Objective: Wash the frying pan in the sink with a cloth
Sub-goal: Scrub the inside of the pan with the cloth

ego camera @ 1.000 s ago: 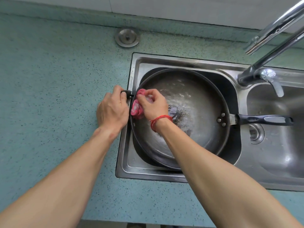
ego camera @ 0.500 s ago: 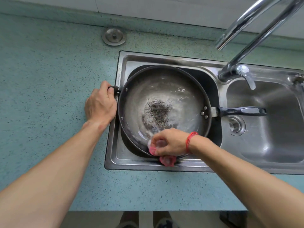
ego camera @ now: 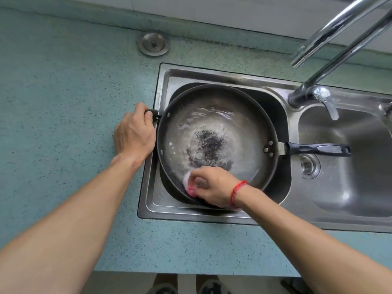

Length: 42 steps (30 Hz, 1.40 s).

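No readable text, labels, brands or numbers on pan (ego camera: 216, 132), sink (ego camera: 212, 75) or counter (ego camera: 63, 102).

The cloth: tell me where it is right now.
In the head view the pink cloth is bunched under the right hand, pressed on the near-left inner wall of the frying pan, which sits in the left basin of the sink.

Pink cloth (ego camera: 189, 186), dark grey pan (ego camera: 233, 132), speckled teal counter (ego camera: 63, 102)

Speckled teal table (ego camera: 63, 98) fills the view; pale wall (ego camera: 212, 7) along 12 o'clock; round metal plug (ego camera: 153, 43) near 11 o'clock; even daylight
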Tool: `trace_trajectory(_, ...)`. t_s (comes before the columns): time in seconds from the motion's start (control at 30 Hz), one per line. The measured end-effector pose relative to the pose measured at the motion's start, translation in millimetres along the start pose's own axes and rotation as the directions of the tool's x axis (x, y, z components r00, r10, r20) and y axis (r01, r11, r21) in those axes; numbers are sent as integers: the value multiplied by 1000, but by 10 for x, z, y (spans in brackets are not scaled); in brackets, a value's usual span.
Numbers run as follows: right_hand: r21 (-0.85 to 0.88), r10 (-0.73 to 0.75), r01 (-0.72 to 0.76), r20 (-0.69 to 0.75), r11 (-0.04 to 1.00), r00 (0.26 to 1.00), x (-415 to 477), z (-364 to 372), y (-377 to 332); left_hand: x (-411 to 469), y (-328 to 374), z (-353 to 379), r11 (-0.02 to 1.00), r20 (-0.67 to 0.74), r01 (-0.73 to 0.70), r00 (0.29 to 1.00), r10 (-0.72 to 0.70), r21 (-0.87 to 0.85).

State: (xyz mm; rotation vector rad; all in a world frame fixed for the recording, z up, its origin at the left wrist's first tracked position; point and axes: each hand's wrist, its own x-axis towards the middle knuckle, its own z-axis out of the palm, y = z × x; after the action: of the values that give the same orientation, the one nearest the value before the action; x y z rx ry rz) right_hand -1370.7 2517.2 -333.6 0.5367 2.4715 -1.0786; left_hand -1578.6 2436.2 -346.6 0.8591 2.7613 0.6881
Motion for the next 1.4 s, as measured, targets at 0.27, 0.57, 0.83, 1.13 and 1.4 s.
trace_trajectory(0.27,663,388,-53,-370,747,844,702,158,-454,5,-6,-3,1000,-1,-9,1000,9,6)
trace_trajectory(0.57,754,481,-41,-376,656,792,966,-44,-524,-3,16,11,999,-23,-33,999,33,10)
trace_trajectory(0.83,618,328,-260,4,742,945,8,150,-340,-1,10,11,1000,-27,-30,999,30,-1)
trace_trajectory(1.13,-386,382,-318,101,866,918,-469,-419,358,-7,20,-11,1000,-2,-23,1000,23,5)
trace_trajectory(1.4,-692,371,-246,34,679,928,-474,-426,539,-15,38,-21,1000,-4,0,1000,0,-4)
